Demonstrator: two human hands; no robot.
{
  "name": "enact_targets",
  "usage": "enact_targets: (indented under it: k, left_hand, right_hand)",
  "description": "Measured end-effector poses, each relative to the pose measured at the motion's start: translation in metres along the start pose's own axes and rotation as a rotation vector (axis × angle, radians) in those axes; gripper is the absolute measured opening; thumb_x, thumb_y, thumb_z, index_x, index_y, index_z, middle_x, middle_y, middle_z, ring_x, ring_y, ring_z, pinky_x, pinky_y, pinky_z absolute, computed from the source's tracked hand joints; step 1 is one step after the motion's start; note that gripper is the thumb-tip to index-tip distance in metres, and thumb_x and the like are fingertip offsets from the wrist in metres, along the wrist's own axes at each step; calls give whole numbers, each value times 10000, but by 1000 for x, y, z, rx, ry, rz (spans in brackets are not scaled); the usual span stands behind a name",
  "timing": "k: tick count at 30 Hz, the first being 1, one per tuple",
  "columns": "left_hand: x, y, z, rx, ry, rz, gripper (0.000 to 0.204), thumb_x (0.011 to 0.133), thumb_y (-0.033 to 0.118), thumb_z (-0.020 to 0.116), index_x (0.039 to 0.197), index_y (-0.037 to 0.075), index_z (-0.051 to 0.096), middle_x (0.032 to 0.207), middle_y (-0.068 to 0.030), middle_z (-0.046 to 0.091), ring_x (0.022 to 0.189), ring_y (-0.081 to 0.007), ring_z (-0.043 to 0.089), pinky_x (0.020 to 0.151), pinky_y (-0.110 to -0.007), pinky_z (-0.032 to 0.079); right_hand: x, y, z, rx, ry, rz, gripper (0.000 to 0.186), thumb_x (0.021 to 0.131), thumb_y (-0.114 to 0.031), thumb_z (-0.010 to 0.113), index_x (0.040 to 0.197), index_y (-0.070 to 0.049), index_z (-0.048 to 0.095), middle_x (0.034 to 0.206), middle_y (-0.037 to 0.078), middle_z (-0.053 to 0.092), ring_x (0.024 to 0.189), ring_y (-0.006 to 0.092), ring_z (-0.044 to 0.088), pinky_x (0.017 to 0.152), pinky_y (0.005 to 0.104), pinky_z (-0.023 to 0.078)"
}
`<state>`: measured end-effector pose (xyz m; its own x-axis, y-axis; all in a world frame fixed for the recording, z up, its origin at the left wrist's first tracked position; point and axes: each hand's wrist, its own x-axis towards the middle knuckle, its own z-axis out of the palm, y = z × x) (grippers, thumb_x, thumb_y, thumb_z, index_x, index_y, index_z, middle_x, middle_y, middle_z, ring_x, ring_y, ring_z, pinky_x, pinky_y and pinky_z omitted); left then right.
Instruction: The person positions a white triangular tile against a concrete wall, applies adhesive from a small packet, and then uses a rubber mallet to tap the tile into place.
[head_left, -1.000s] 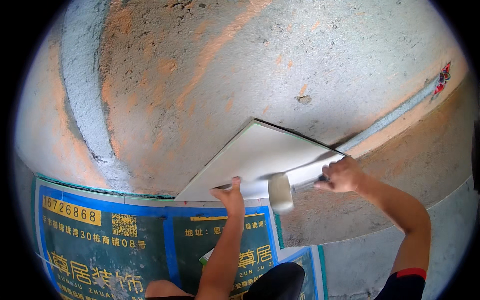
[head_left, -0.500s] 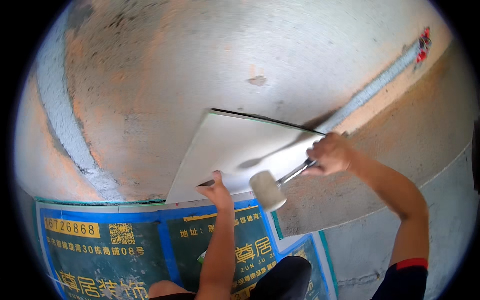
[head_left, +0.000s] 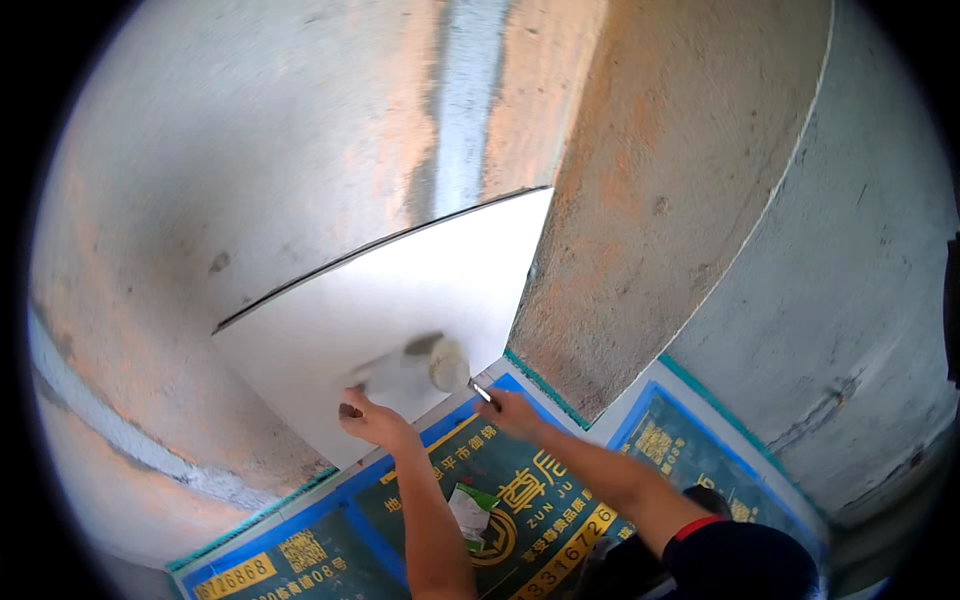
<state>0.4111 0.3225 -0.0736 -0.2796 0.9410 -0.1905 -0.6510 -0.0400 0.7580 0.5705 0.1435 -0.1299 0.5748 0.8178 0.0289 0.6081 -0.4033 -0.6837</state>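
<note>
A large white tile (head_left: 440, 290) rests against the rough concrete wall, with a dark line along its top edge. My left hand (head_left: 370, 425) touches the lower left part of the tile, fingers apart and pressed against its surface. My right hand (head_left: 510, 415) grips the dark, shiny handle of a mallet whose pale, rounded head (head_left: 447, 365) is over the tile's lower middle, slightly blurred. Whether the head touches the tile cannot be told.
Rough wall (head_left: 250, 150) with pale filled channels surrounds the tile. A browner wall section (head_left: 660, 180) and a grey wall (head_left: 820, 260) stand at right. Green printed floor covering (head_left: 370, 560) edged with blue tape lies below, with a white-and-green packet (head_left: 475, 515) on it. My knee shows at bottom right.
The view has swung, so the wall channels now run differently. My right hand has moved the mallet down and left in the picture, nearer my left hand, which still touches the tile.
</note>
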Motion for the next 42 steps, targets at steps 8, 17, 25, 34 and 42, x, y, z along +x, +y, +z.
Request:
enact_targets:
  k: [8, 17, 25, 34, 42]
  left_hand:
    - [-35, 41, 163, 783, -1247, 1639, 149, 880, 112, 663, 764, 66, 581, 772, -103, 573, 753, -287, 593, 632, -407, 500]
    - [-18, 28, 212, 1144, -1566, 2156, 173, 839, 138, 668, 748, 111, 524, 775, -51, 528, 768, -237, 567, 677, -353, 498]
    - [-27, 31, 217, 1218, -1705, 1990, 211, 838, 93, 680, 724, 94, 502, 753, -88, 512, 704, -285, 525, 611, -399, 447]
    - [-21, 32, 215, 1071, -1610, 2125, 210, 777, 110, 696, 711, 129, 498, 755, -48, 538, 721, -237, 550, 625, -343, 455]
    - [-19, 32, 214, 1146, -1598, 2156, 154, 772, 144, 636, 705, 148, 498, 758, -30, 520, 755, -216, 547, 657, -330, 446]
  right_hand:
    - [-17, -37, 148, 1812, 342, 837, 499, 1051, -497, 468, 695, -157, 391, 555, 37, 358, 457, 189, 386, 453, 393, 322]
    - [84, -73, 164, 2114, 1000, 987, 481, 1046, -534, 439, 837, -101, 421, 654, 42, 453, 475, 225, 401, 486, 403, 411]
    - [96, -16, 117, 2450, 868, 743, 442, 1043, -493, 430, 769, -148, 400, 577, -6, 380, 455, 167, 389, 446, 356, 394]
    - [108, -63, 36, 1952, 843, 343, 449, 1059, -523, 393, 834, -135, 416, 604, -2, 366, 467, 158, 363, 437, 344, 346]
    - [130, -93, -5, 1601, 767, 39, 416, 1064, -456, 396, 793, -142, 415, 554, -4, 330, 431, 153, 354, 382, 319, 312]
